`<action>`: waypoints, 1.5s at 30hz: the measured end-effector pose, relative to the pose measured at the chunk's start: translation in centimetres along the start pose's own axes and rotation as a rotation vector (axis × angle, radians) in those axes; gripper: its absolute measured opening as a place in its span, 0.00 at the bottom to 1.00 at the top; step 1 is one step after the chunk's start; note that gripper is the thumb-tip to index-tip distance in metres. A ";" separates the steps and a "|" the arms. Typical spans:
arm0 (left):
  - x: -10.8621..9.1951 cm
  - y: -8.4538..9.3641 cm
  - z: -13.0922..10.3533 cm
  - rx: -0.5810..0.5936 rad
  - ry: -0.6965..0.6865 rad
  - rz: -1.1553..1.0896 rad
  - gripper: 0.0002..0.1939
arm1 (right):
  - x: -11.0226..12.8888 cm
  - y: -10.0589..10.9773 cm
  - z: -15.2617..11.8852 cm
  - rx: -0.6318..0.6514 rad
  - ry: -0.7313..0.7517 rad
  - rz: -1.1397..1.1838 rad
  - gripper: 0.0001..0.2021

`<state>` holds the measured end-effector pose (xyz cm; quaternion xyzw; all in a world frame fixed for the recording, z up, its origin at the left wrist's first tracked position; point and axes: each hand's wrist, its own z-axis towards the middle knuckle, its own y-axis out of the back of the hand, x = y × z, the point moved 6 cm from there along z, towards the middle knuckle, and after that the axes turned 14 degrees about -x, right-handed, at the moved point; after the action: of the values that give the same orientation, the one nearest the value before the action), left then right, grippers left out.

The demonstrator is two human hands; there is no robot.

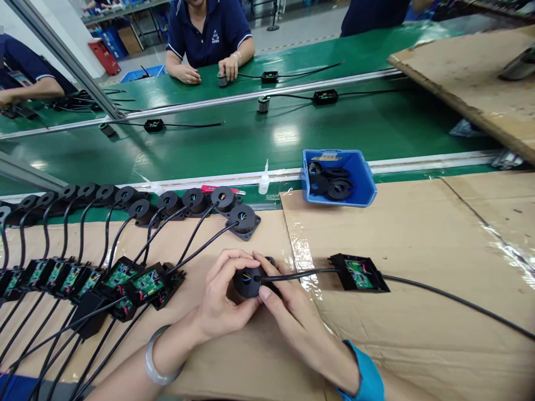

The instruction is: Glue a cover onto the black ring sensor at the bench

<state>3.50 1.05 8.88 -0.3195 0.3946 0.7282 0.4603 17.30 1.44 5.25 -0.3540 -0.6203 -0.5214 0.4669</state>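
Observation:
Both of my hands are closed around one black round housing (247, 283) with thin coloured wires in its centre opening. My left hand (223, 292) wraps its left side, thumb below and fingers above. Along the right side my right hand (284, 298) grips it, with the thumb near where the black cable (298, 274) leaves it. That cable runs right to an open black box with a green circuit board (358, 273), lying on the cardboard. A second cable (455, 303) goes on from the box to the right edge. My fingers hide the housing's lower part.
At left stand several finished-looking round housings (242, 220) cabled to boxes with boards (148, 282). A blue bin (368, 184) holds black rings. Beside it are a small white bottle (263, 181) and a red-handled tool (213, 190). Across the green conveyor (200, 147), a co-worker (209, 33) handles a metal cylinder.

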 end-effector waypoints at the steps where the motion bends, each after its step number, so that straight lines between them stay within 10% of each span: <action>1: 0.1 0.0 0.0 0.002 0.003 -0.006 0.21 | 0.0 0.0 0.0 -0.002 0.002 -0.004 0.27; 12: -0.3 0.0 0.2 0.005 -0.019 -0.016 0.22 | 0.2 0.2 0.1 -0.012 0.032 0.009 0.26; 23: 1.3 0.0 -1.1 0.246 0.422 -0.092 0.26 | 0.2 -0.4 -0.4 -0.009 0.011 0.149 0.21; 45: 0.6 -1.1 -0.2 0.217 0.403 -0.087 0.15 | -0.4 -1.0 -0.5 0.039 -0.089 0.153 0.19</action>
<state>4.34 1.39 7.93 -0.4239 0.5401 0.5826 0.4350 16.64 0.76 4.57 -0.4139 -0.6218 -0.4556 0.4842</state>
